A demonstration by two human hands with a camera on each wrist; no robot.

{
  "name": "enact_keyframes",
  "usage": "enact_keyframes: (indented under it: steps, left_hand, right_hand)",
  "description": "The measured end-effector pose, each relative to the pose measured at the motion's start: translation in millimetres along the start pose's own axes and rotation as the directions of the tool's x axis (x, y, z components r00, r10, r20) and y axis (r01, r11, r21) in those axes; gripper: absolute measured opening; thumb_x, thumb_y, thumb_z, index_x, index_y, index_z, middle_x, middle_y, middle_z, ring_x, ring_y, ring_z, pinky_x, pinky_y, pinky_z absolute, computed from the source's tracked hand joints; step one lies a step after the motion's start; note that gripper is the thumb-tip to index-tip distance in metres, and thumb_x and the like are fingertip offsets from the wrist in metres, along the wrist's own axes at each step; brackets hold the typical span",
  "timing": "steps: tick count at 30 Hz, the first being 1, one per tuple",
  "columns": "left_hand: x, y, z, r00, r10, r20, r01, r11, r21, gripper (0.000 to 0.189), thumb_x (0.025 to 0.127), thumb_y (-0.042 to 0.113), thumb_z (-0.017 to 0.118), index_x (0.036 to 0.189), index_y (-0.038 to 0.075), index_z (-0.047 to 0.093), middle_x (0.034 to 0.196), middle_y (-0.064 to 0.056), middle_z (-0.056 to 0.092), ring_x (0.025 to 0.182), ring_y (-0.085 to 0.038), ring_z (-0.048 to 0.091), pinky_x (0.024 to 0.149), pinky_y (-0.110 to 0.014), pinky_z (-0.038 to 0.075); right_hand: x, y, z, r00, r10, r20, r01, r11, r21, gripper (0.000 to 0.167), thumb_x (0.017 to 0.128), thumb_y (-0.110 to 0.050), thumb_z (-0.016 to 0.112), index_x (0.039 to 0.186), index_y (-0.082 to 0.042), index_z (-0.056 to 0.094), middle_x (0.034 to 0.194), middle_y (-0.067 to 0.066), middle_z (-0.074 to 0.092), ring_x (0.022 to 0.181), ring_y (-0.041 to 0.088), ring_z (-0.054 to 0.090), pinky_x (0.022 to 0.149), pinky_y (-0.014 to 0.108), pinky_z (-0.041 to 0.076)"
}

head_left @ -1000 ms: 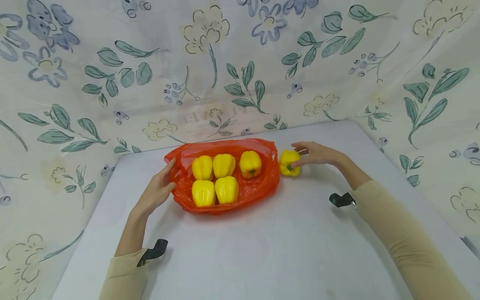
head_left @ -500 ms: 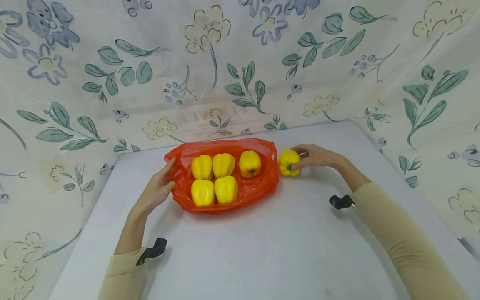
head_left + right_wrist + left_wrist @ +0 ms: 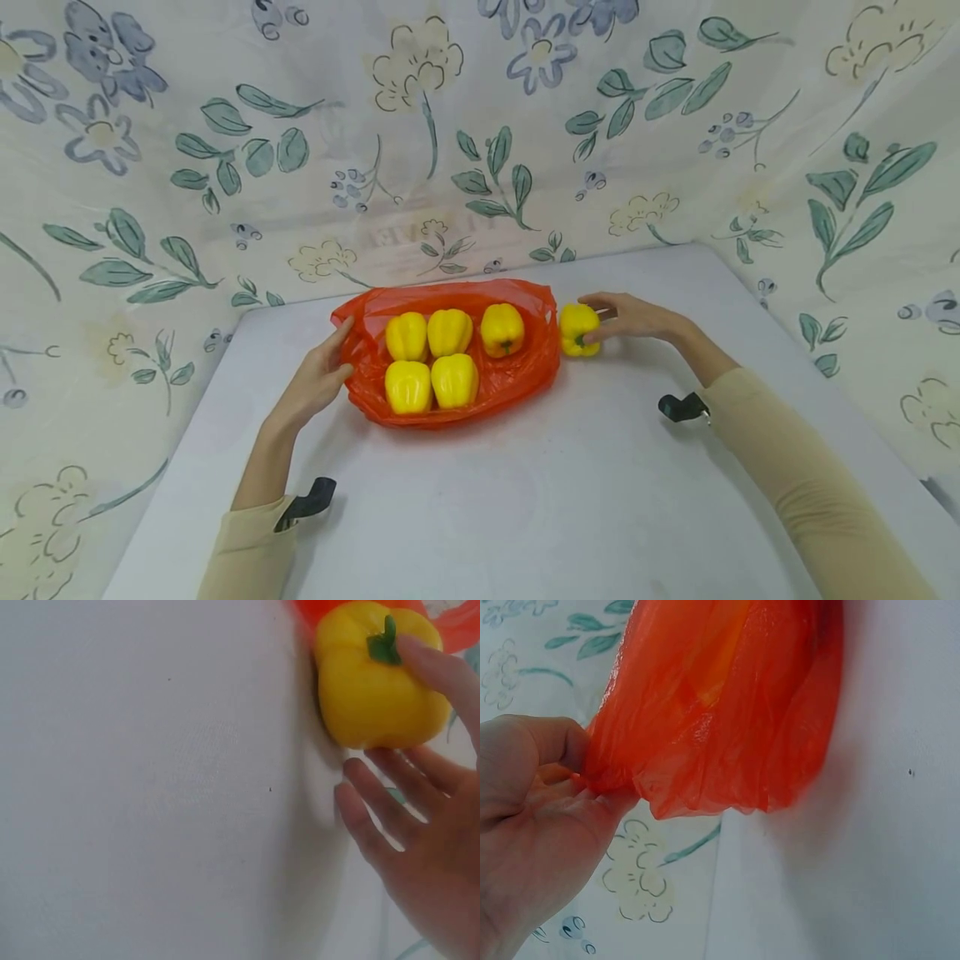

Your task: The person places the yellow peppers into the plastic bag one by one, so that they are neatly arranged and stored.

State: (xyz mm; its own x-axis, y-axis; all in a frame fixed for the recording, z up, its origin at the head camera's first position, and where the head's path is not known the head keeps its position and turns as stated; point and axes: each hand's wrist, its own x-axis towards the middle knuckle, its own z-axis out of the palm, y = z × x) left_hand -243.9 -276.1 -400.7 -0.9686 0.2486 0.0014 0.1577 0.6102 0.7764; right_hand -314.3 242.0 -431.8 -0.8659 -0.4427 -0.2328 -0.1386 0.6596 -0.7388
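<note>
A red plastic bag [image 3: 517, 379] lies on the white table, its mouth spread wide. Several yellow bell peppers [image 3: 453, 381] sit inside it. My left hand [image 3: 311, 383] is at the bag's left end; in the left wrist view, thumb and fingers pinch the thin film. Beside the bag's right end, on the table, is one more yellow bell pepper [image 3: 577, 329] with a green stem. My right hand [image 3: 630, 317] holds that pepper from the right, thumb at the stem and the fingertips against its side, as the right wrist view [image 3: 382, 682] shows.
The white table [image 3: 525, 517] stretches toward me in front of the bag. Close behind its back edge hangs a floral cloth [image 3: 480, 125], which also runs along both sides. A dark strap piece [image 3: 682, 406] juts from each beige sleeve.
</note>
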Motion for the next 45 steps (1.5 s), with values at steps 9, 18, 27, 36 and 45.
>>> enact_keyframes:
  steps: [9,18,27,36,45]
  left_hand:
    - [-2.0,1.1,-0.4,1.000,-0.012,0.004,0.012,1.000,-0.021,0.076,0.097,0.000,0.046,0.158,0.029,0.011,0.166,-0.003,0.014,0.153,-0.031,0.017,0.116,-0.053,0.031]
    - [-1.3,0.9,-0.6,1.000,-0.010,0.001,0.010,1.000,-0.023,0.077,0.096,-0.001,0.045,0.158,0.030,0.012,0.166,-0.001,0.013,0.153,-0.031,0.018,0.115,-0.050,0.032]
    - [-0.2,-0.3,0.0,1.000,-0.008,0.006,0.008,1.000,-0.018,0.077,0.097,-0.001,0.045,0.158,0.030,0.011,0.167,-0.001,0.013,0.152,-0.032,0.020,0.115,-0.048,0.033]
    - [0.8,0.5,0.5,1.000,-0.006,-0.001,0.006,1.000,-0.010,0.076,0.096,-0.001,0.045,0.158,0.026,0.011,0.166,-0.003,0.014,0.152,-0.033,0.019,0.115,-0.051,0.032]
    - [1.1,1.6,0.7,1.000,0.010,-0.007,-0.010,1.000,-0.002,0.077,0.096,-0.003,0.045,0.158,0.026,0.012,0.166,-0.004,0.015,0.152,-0.033,0.020,0.114,-0.052,0.033]
  right_hand:
    - [2.2,1,4,1.000,-0.030,0.001,0.030,1.000,-0.005,0.085,0.081,-0.047,0.075,0.152,-0.024,0.034,0.160,0.010,0.031,0.141,0.041,0.035,0.111,0.068,0.032]
    - [-4.0,-7,-6,0.995,-0.066,-0.078,0.064,0.998,-0.027,0.081,0.083,-0.045,0.075,0.150,-0.019,0.038,0.155,0.010,0.039,0.138,0.040,0.040,0.109,0.065,0.038]
    - [-16.3,-33,-32,0.977,-0.135,-0.165,0.131,0.991,-0.037,0.081,0.083,-0.042,0.076,0.150,-0.018,0.038,0.152,0.006,0.043,0.134,0.037,0.046,0.105,0.059,0.045]
    - [-27.5,-78,-49,0.963,-0.184,-0.198,0.174,0.982,-0.070,0.084,0.083,-0.042,0.076,0.152,-0.019,0.035,0.153,0.005,0.042,0.134,0.032,0.046,0.104,0.051,0.049]
    - [-24.2,-121,-39,0.953,-0.275,-0.128,0.265,0.960,-0.090,0.083,0.080,-0.037,0.080,0.149,-0.017,0.039,0.149,0.003,0.046,0.129,0.027,0.050,0.103,0.048,0.051]
